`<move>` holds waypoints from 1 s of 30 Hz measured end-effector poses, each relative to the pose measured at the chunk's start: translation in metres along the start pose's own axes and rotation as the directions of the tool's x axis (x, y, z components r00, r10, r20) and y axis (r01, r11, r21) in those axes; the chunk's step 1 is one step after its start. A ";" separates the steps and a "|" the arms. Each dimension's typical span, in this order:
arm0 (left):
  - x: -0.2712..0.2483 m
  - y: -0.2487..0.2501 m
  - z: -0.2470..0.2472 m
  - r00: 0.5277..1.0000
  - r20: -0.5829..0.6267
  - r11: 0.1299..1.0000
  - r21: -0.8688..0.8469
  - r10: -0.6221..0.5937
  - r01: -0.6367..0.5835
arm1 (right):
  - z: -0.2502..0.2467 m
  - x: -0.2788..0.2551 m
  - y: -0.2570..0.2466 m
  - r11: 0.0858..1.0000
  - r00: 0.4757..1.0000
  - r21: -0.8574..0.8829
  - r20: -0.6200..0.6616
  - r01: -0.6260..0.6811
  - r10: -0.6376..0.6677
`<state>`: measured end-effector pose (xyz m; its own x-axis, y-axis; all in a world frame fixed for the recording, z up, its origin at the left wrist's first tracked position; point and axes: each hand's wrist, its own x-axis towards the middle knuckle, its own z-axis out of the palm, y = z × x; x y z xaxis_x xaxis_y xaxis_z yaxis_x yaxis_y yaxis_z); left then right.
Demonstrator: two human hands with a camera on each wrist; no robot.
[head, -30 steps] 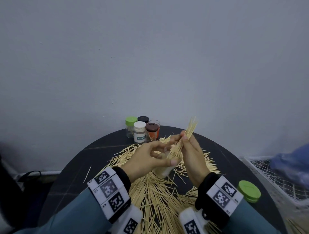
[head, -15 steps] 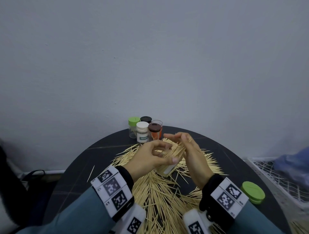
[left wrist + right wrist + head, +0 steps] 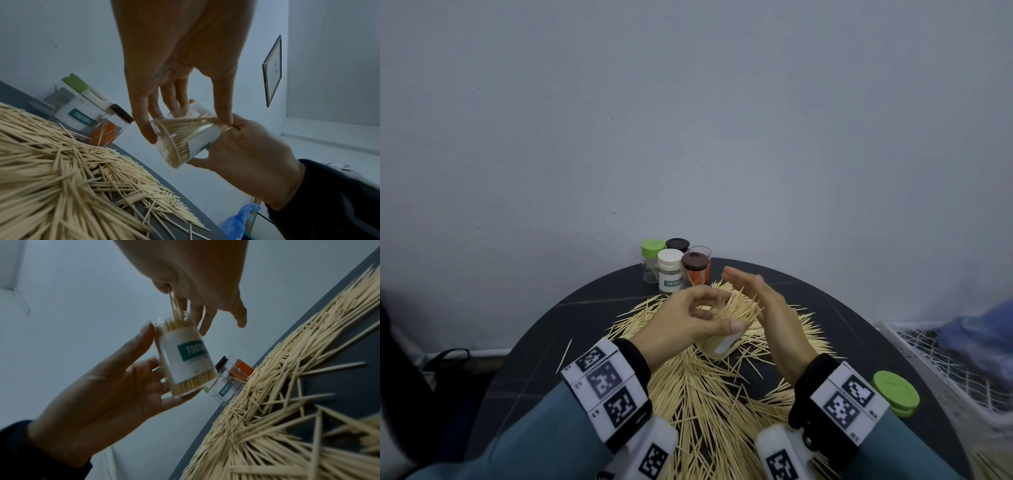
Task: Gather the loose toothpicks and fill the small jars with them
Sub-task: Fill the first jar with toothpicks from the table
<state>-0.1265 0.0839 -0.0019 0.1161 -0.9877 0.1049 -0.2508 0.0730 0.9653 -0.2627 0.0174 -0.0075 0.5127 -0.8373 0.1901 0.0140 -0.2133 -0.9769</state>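
Curled around a small clear jar (image 3: pixel 717 346), the left hand (image 3: pixel 681 322) holds it tilted in the air at the middle of the head view, thumb along one side and fingers wrapped round the other. Its white label with a teal band faces the right wrist camera, and the jar is packed with toothpicks whose tips stand out of its open mouth. Just right of it, the right hand (image 3: pixel 774 318) is spread flat with straight fingers, its palm against the ends of the toothpicks (image 3: pixel 739 305) sticking out of the jar; it grips nothing. From the left wrist camera the palm closes over the jar's mouth at centre right of the frame. Below both hands, across the lower middle of the head view, a thick heap of loose toothpicks (image 3: pixel 709 404) covers the round dark table (image 3: pixel 527 380), and one single toothpick (image 3: pixel 564 355) lies apart at centre left. Behind the hands, at the far edge of the table, stands a tight cluster of small jars (image 3: pixel 674 267): one with a green cap, one white-capped with a label, one with a black cap, one with a brown cap and one clear and uncapped. A green lid (image 3: pixel 895 397) lies on the table at lower right, near a white wire basket (image 3: pixel 928 363) holding something blue.
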 end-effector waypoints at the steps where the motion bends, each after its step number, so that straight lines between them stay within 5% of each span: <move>1: 0.000 0.000 0.000 1.000 -0.003 1.000 0.001 0.007 -0.007 | 0.000 0.000 0.001 1.000 1.000 -0.026 0.022 -0.017 0.018; 14: 0.001 -0.001 -0.003 0.991 -0.120 0.998 0.011 0.062 -0.062 | -0.006 0.002 0.005 0.978 0.979 -0.137 0.111 -0.155 0.171; 21: 0.002 -0.004 -0.005 0.978 -0.159 0.973 0.206 0.136 -0.102 | -0.014 0.006 0.003 0.971 0.987 -0.182 -0.021 0.155 -0.161; 30: 0.003 -0.009 -0.007 0.964 -0.189 0.941 0.318 0.185 -0.118 | -0.011 0.004 0.006 0.907 0.970 -0.345 0.049 0.241 -0.239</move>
<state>-0.1174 0.0810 -0.0081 0.2475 -0.9129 0.3245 -0.5548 0.1411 0.8199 -0.2704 0.0069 -0.0114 0.5361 -0.7362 0.4130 -0.1603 -0.5691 -0.8065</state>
